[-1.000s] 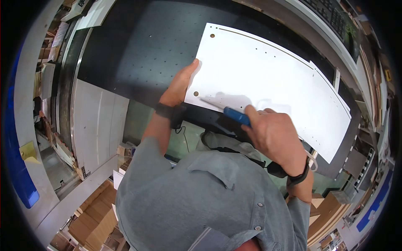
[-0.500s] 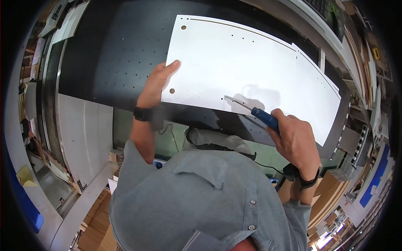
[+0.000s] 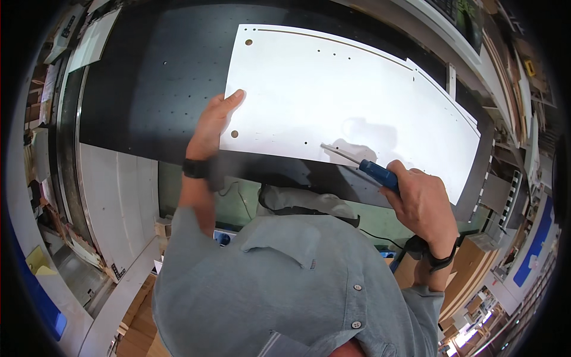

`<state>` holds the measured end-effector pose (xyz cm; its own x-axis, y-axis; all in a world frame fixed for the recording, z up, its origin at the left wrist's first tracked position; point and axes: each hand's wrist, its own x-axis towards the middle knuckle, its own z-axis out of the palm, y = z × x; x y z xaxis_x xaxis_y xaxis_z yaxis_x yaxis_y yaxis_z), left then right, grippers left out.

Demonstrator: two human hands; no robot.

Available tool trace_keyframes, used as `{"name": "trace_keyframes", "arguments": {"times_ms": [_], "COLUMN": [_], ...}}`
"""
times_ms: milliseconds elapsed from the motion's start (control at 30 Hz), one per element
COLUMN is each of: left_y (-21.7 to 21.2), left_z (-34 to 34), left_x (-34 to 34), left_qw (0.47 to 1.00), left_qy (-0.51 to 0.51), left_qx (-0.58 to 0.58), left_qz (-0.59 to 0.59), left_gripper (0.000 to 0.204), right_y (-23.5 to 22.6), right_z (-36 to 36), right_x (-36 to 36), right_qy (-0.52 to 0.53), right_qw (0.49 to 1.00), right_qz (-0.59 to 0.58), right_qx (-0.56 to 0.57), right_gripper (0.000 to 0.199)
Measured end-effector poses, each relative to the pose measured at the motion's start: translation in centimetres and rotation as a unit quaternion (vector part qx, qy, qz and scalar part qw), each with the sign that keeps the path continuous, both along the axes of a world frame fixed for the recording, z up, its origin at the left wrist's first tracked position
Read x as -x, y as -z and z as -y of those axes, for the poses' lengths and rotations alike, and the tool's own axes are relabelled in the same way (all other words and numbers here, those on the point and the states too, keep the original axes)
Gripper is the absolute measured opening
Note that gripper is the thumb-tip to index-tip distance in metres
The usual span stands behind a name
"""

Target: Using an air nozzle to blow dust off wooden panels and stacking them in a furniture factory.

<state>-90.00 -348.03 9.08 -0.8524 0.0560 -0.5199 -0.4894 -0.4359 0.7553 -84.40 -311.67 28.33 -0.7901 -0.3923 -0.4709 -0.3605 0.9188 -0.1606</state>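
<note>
A large white panel (image 3: 309,95) with drilled holes and a long groove along its far edge lies on a black work surface. My left hand (image 3: 213,122) grips the panel's left edge, thumb on top and the other fingers hidden beneath. In my right hand (image 3: 422,199) is a screwdriver (image 3: 380,174) with a blue handle, its shaft pointing left over the panel. The tip is near two small holes by the near edge; whether it touches the panel I cannot tell. A shadow falls on the white face around the shaft.
The black perforated work surface (image 3: 143,89) extends to the left of the panel. A pale metal rail (image 3: 451,80) stands beyond its far right edge. Wooden boards (image 3: 473,268) are stacked at the lower right, and a black cable (image 3: 380,237) hangs below the near edge.
The panel and my left hand have shifted slightly left in view. The screwdriver tip, beside one hole before, now lies to the right of it, between two holes.
</note>
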Motion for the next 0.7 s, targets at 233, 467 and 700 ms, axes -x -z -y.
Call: {"name": "trace_keyframes", "arguments": {"times_ms": [233,467,700], "left_y": [-0.7,0.3,0.1], "left_z": [0.2,1.5,0.6], "left_x": [0.0,0.2,-0.2], "left_qw": [0.999,0.996,0.999], "left_qy": [0.024,0.086,0.041], "left_qx": [0.03,0.037,0.032], "left_qz": [0.016,0.006,0.001], "left_gripper": [0.035,0.036,0.038], "right_y": [0.0,0.1,-0.2], "right_z": [-1.1,-2.7,-5.1], "right_x": [-0.5,-1.2,-0.7], "right_qy": [0.018,0.043,0.078], "right_qw": [1.0,0.999,0.997], "right_qz": [0.003,-0.004,-0.01], "right_qx": [0.001,-0.001,0.006], "right_gripper": [0.026,0.025,0.03]}}
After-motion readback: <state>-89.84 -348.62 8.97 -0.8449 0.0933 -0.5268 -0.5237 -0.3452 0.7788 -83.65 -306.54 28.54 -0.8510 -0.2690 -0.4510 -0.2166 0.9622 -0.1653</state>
